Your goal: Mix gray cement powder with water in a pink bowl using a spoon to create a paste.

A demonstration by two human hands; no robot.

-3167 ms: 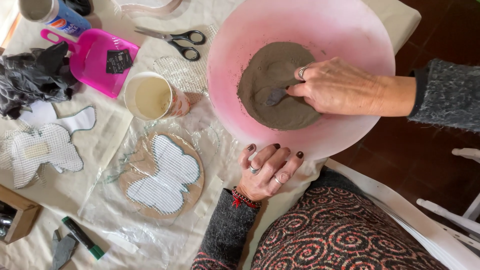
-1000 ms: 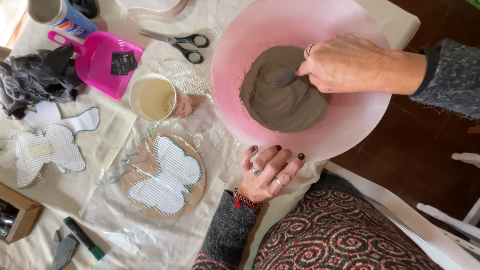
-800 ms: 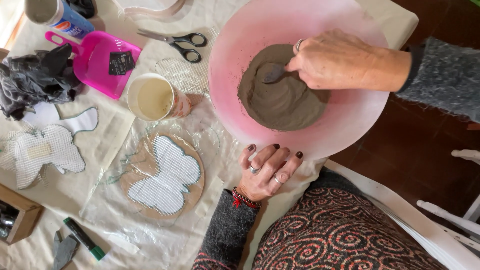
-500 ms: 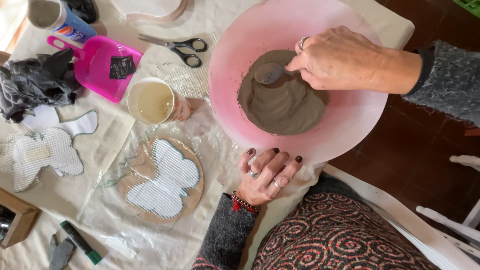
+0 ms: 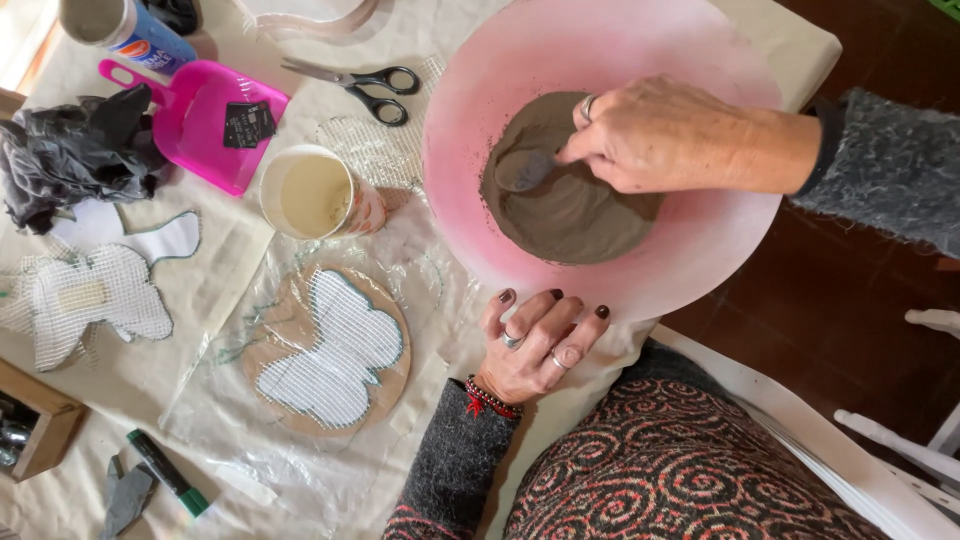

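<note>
The right hand [image 5: 650, 135] grips a spoon [image 5: 527, 168], its bowl sunk in the grey mix [image 5: 565, 205] at the middle of the pink bowl [image 5: 480, 90]. Stirring likely goes best slow, scraping the sides. The left hand [image 5: 535, 345], open and holding nothing, fingers spread, presses the table at the bowl's near rim.

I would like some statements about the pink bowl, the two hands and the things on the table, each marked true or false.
1. The right hand stirs grey paste in the pink bowl with a spoon. True.
2. The left hand holds the scissors. False: it rests at the bowl's near rim, and the scissors lie apart.
3. A butterfly-shaped mesh lies on a cardboard disc. True.
4. The pink scoop is inside the bowl. False: it lies on the table, left of the white cup.
</note>
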